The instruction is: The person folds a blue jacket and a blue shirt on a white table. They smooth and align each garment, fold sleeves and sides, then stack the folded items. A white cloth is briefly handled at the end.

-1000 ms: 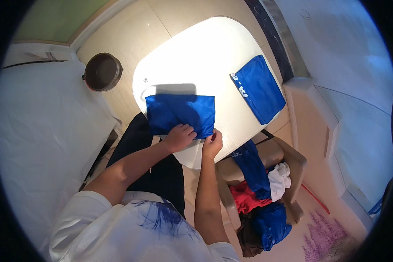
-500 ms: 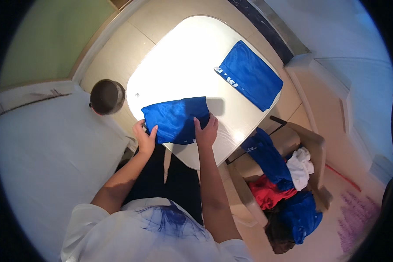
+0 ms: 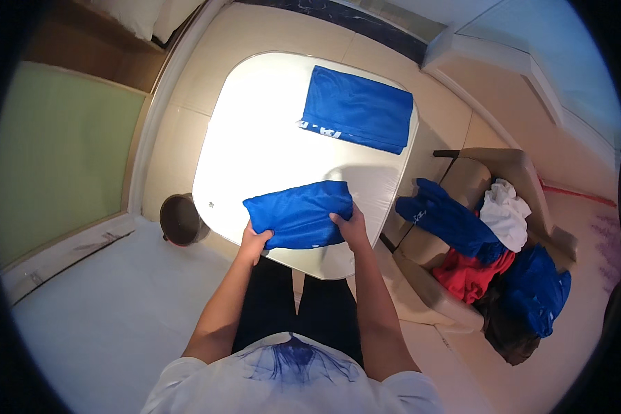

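A blue garment (image 3: 299, 215), folded into a rectangle, is held between my two hands over the near part of the white table (image 3: 248, 145). My left hand (image 3: 254, 243) grips its near left corner, thumb on top and fingers underneath. At its right end my right hand (image 3: 352, 229) pinches the edge in the same way. The garment's top face sags in soft creases. Toward the far right of the table lies another folded blue garment (image 3: 359, 109), flat, with white markings along its near left edge.
To the right a tan armchair (image 3: 455, 183) holds loose clothes: a blue garment (image 3: 455, 221), a white one (image 3: 506, 215), a red one (image 3: 470, 274) and dark and blue ones over its side. A brown bin (image 3: 181, 221) stands left of the table. A white-covered surface (image 3: 117, 310) fills the lower left.
My view has turned, so the table and chair appear rotated. Both hands still hold the blue garment, which now looks slightly lifted and more creased.
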A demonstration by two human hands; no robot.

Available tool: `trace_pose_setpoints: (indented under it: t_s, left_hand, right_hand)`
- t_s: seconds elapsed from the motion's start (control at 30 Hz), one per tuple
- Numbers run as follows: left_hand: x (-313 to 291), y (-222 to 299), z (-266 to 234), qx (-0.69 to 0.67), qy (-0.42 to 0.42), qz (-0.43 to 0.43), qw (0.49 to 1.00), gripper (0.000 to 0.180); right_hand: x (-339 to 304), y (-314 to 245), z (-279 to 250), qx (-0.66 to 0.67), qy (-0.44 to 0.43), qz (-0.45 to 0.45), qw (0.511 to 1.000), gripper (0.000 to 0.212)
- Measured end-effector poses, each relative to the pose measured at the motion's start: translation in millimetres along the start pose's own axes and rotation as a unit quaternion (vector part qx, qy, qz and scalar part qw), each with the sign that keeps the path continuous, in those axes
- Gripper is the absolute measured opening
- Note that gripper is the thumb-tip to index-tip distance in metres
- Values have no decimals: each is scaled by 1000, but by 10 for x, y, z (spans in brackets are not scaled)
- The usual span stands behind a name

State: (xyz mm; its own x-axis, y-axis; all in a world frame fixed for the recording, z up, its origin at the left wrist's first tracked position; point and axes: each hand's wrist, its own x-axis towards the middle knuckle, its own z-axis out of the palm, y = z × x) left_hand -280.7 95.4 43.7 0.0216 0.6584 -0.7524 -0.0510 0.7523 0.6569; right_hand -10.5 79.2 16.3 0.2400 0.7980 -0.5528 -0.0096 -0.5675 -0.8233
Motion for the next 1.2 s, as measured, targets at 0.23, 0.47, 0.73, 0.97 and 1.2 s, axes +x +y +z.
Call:
trace_pose_setpoints:
  t_s: [0.23,0.47,0.73,0.97,1.2]
  left_hand:
    - [662,692,693,88,-99,173,976,50]
    - [1480,1874,1724,79,-96,251,960,46]
    - [1817,1690,2514,579,109,554,588,53]
    - [2031,1193,2685,682,91,469,553,54]
    - [2127,1189,2739,690,91,483,531,56]
  right_hand:
    - [209,-271,-484,151,71,-47,985,54]
    - [1282,-1318,-1124,108,145,-216,960,55]
    - [1841,-1108,-1302,-435,270,-278,813,59]
    - [1887,-642,-1247,-488,205,-274,803,61]
    - [1963,-571,-1316,-467,210,-281,812,63]
